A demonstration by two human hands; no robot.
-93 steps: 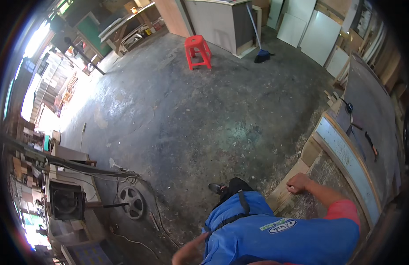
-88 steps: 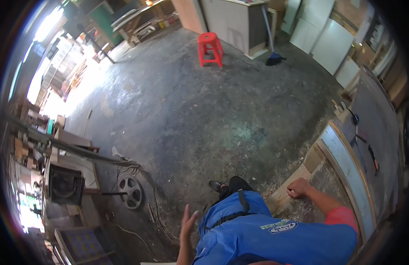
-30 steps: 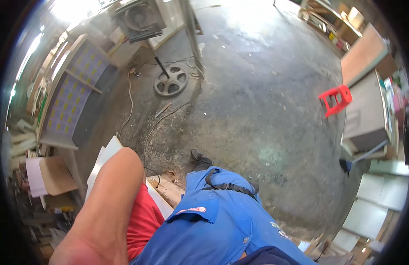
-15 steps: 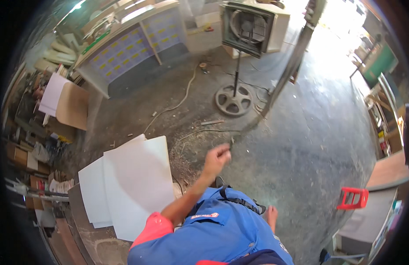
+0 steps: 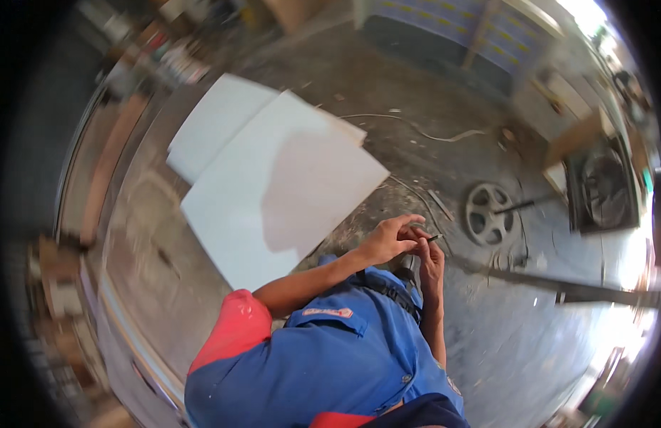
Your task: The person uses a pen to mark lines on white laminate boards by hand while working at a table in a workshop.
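Observation:
My left hand (image 5: 390,240) and my right hand (image 5: 432,261) meet in front of my blue apron (image 5: 330,349). Between their fingertips is a slim, dark, pen-like stick (image 5: 435,237) with a pale end. The right thumb and fingers pinch it. My left fingers are bent around its other end, which they mostly hide, with the index finger raised. Left of my hands, large white sheets (image 5: 302,185) lie overlapping on a brown work surface (image 5: 148,214). A shadow falls on the top sheet.
A fan (image 5: 603,187) on a pole with a round spoked base (image 5: 490,214) stands at the right. A cable (image 5: 423,130) winds over the littered floor. A long dark beam (image 5: 573,291) crosses the right side. A cabinet with yellow marks (image 5: 445,21) stands far back.
The view has swung left, so the white sheets sit nearer the middle and the fan farther right. My right hand has come up from my side to meet my left hand at the pen-like stick.

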